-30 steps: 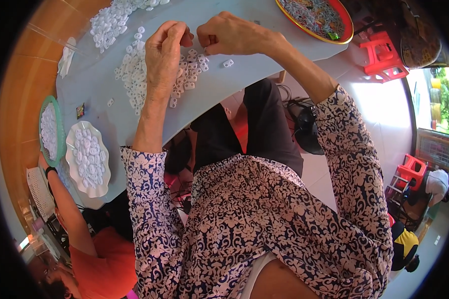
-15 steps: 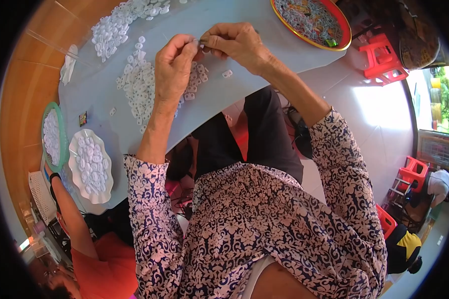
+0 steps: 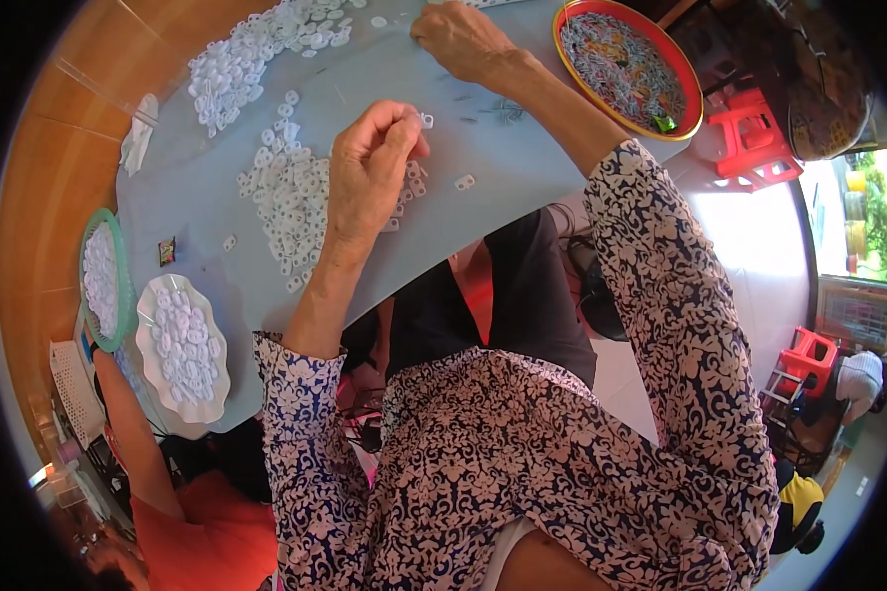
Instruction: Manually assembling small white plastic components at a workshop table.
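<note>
My left hand (image 3: 373,165) is closed in a pinch, with a small white plastic piece with a hole in it (image 3: 426,120) at its fingertips. A loose pile of similar small white pieces (image 3: 281,202) lies under and beside this hand. Farther out over the table, my right hand (image 3: 463,41) has its fingers bent down and together near the far edge of the view. What they hold, if anything, is hidden. One white piece (image 3: 465,182) lies apart, right of the left hand. Thin dark metal bits (image 3: 503,110) are scattered below the right forearm.
A red basin (image 3: 698,94) of small metal parts stands at the table's far right. A pile of oval white pieces (image 3: 229,84) lies far left. A wavy white dish (image 3: 222,364) and a green basket (image 3: 123,286) hold white pieces. Another person's arm (image 3: 133,433) is at left.
My hands have parted. The right hand has moved away across the table; the left has lowered slightly, still pinching a white piece.
</note>
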A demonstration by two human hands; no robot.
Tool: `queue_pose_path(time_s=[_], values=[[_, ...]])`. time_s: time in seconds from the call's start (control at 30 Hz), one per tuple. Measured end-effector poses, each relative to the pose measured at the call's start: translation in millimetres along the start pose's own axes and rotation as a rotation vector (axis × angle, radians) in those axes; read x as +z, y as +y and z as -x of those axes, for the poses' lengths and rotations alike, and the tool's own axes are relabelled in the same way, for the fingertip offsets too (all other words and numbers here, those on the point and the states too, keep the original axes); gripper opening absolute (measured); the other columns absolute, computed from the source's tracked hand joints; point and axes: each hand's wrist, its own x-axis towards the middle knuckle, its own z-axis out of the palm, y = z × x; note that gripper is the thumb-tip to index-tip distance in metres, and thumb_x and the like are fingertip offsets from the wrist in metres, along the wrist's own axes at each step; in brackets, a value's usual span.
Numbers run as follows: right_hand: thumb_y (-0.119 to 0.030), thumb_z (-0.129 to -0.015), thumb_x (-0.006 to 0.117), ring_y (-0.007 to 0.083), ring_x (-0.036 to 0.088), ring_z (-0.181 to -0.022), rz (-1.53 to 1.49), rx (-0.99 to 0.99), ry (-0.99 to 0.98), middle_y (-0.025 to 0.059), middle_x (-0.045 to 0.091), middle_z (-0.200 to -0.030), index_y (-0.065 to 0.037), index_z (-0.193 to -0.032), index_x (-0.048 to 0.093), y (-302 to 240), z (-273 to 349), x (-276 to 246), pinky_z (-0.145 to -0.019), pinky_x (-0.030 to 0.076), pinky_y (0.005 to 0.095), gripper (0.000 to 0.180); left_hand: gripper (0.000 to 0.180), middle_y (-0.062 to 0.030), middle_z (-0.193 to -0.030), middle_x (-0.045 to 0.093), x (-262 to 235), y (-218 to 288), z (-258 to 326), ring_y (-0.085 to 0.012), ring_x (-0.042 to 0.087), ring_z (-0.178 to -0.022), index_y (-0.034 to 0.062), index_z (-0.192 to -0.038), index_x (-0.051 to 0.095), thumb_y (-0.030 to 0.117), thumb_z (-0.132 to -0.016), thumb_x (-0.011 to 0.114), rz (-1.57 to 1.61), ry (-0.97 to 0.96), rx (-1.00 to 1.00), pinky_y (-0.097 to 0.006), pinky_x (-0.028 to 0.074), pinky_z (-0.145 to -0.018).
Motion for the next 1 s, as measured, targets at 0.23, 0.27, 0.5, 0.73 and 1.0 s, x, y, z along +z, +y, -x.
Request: queue_pose_path(time_s=[0.23, 0.27, 0.5, 0.73, 1.0], values=[[0.002, -0.074, 0.058, 0.0378, 0.064, -0.079, 0.004, 0.065, -0.115, 0.0226, 0.063, -0.083, 0.002, -0.077, 0.062, -5.8, 2.2, -11.6, -0.067, 0.053, 0.0446, 0.005, 0.018, -0.0010, -0.069, 0.058, 2.3, -1.8, -0.7, -0.0064, 0.052, -0.065, 0.0001, -0.090, 0.061, 0.017, -0.090, 0.055, 0.002, 0.025, -0.043, -0.022, 0.043, -0.060], [0.000, -0.076, 0.057, 0.0374, 0.065, -0.078, -0.058, 0.089, -0.126, 0.0225, 0.064, -0.082, 0.002, -0.078, 0.063, -6.2, 4.1, -14.3, -0.067, 0.053, 0.0442, 0.006, 0.018, -0.0010, -0.069, 0.058, 2.7, -1.8, 0.2, -0.0064, 0.052, -0.065, 0.0001, -0.090, 0.061, 0.017, -0.090, 0.055, 0.002, 0.024, -0.044, -0.022, 0.043, -0.060], [-0.013, -0.075, 0.057, 0.0326, 0.066, -0.070, -0.368, 0.073, -0.014, 0.0202, 0.066, -0.076, 0.000, -0.080, 0.069, 13.1, 11.3, -34.4, -0.066, 0.052, 0.0408, 0.018, 0.016, -0.0029, -0.071, 0.061, 5.0, 4.3, 2.9, -0.0066, 0.054, -0.065, 0.0018, -0.088, 0.061, 0.015, -0.089, 0.052, 0.029, 0.025, -0.077, -0.022, 0.044, -0.056], [-0.010, -0.077, 0.056, 0.0301, 0.065, -0.067, -0.257, -0.091, -0.106, 0.0190, 0.065, -0.073, -0.002, -0.077, 0.068, 16.6, 12.5, -29.5, -0.063, 0.051, 0.0387, 0.015, 0.015, -0.0034, -0.071, 0.061, 5.5, 6.5, 2.0, -0.0064, 0.053, -0.063, 0.0025, -0.085, 0.060, 0.014, -0.088, 0.051, 0.006, 0.014, -0.131, -0.021, 0.043, -0.054], [0.000, -0.076, 0.056, 0.0367, 0.066, -0.079, -0.059, -0.081, -0.315, 0.0221, 0.064, -0.084, 0.002, -0.076, 0.064, -9.1, 3.0, -35.2, -0.068, 0.054, 0.0424, 0.008, 0.015, -0.0037, -0.072, 0.061, 5.5, 1.5, 1.7, -0.0076, 0.054, -0.067, 0.0020, -0.086, 0.060, 0.013, -0.088, 0.051, -0.001, 0.003, -0.103, -0.022, 0.044, -0.059]])
